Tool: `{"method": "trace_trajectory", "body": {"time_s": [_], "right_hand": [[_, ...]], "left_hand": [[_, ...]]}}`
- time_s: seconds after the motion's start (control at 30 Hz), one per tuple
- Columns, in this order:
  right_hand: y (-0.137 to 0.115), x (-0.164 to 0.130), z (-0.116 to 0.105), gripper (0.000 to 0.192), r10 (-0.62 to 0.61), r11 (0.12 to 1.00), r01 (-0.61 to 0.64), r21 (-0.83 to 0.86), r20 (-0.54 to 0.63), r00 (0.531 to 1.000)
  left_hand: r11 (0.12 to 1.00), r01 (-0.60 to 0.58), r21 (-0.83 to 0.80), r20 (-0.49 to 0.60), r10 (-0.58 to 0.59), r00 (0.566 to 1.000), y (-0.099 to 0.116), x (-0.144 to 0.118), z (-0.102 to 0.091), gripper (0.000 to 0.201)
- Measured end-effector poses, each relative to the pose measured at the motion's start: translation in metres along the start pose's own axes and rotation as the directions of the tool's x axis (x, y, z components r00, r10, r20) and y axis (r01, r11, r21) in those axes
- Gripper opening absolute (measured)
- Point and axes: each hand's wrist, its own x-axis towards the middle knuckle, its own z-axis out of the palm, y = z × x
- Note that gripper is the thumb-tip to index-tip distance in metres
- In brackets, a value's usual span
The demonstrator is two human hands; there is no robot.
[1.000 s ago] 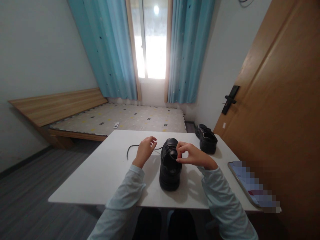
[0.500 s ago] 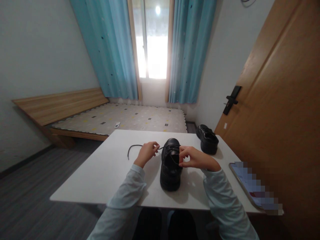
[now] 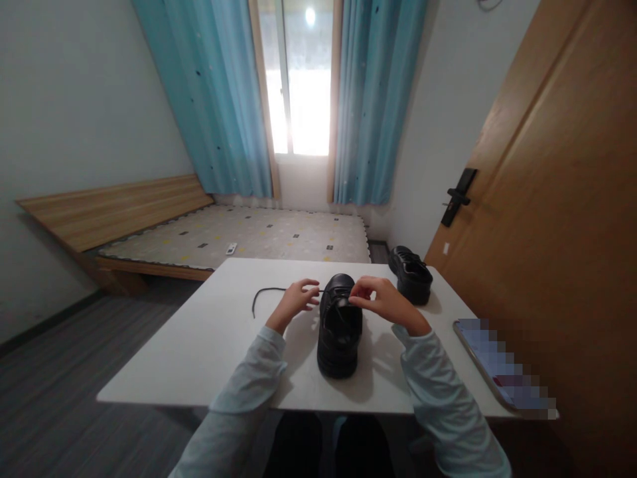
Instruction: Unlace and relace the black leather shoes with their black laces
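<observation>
Centrally, a black shoe [image 3: 338, 355] is set on the white table [image 3: 199, 358], heel nearest. At its lacing, the fingertips of the right hand [image 3: 379, 298] are bunched; whether anything is pinched cannot be told. Beside the trailing lace [image 3: 266, 289], the left hand [image 3: 295, 303] is held with fingers spread. Beyond, a second shoe [image 3: 414, 279] is seen.
</observation>
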Motion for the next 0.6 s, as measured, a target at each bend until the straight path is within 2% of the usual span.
{"method": "trace_trajectory", "body": {"time_s": [0.1,0.17,0.27,0.43,0.6], "right_hand": [[0.007,0.003,0.005,0.012,0.026,1.0,-0.027,-0.014,-0.088,0.996],[0.01,0.005,0.007,0.01,0.036,0.999,-0.04,-0.026,-0.12,0.992],[0.013,0.006,0.009,0.009,0.043,0.998,-0.05,-0.039,-0.161,0.986],[0.013,0.008,0.011,0.01,0.069,0.997,-0.077,-0.03,-0.22,0.973],[0.015,0.008,0.013,0.01,0.075,0.997,-0.081,-0.012,-0.252,0.965]], "left_hand": [[0.946,0.038,-0.321,0.017,-0.034,0.999,0.002,-0.002,0.0,0.039],[0.856,0.072,-0.512,0.043,-0.058,0.997,0.003,-0.001,0.001,0.038],[0.73,0.059,-0.681,0.02,-0.062,0.998,0.003,0.002,0.003,0.033],[0.625,-0.141,-0.768,-0.203,-0.03,0.979,0.002,0.009,0.003,0.034],[0.619,-0.308,-0.723,-0.442,-0.071,0.894,0.003,0.011,-0.005,0.047]]}}
